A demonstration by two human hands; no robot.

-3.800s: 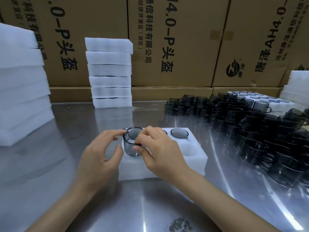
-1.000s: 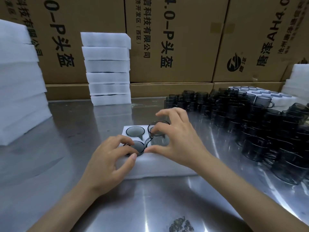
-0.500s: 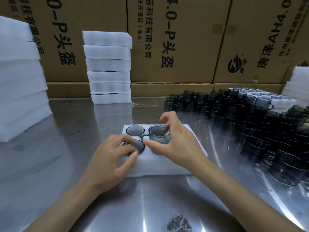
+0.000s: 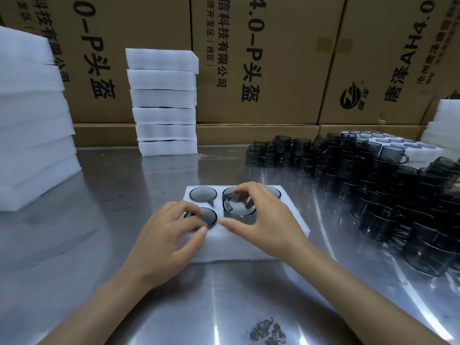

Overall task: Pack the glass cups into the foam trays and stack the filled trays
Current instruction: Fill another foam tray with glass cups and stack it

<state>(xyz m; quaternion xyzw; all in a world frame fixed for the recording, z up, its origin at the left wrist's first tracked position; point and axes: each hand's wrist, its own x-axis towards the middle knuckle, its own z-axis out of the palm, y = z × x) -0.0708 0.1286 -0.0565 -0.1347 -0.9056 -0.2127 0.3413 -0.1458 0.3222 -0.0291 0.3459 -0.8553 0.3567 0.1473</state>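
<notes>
Right hand (image 4: 261, 217) pinches a smoky glass cup (image 4: 239, 210) by its rim, half sunk in the foam tray's (image 4: 249, 247) front-middle pocket. Left hand (image 4: 171, 232) presses fingertips on the seated front-left cup (image 4: 206, 216). Back row looks filled (partly hidden). Loose cups (image 4: 373, 190) crowd the right; a filled stack (image 4: 164, 103) waits behind. Boxes (image 4: 261, 58) read "4.0-P头盔".
</notes>
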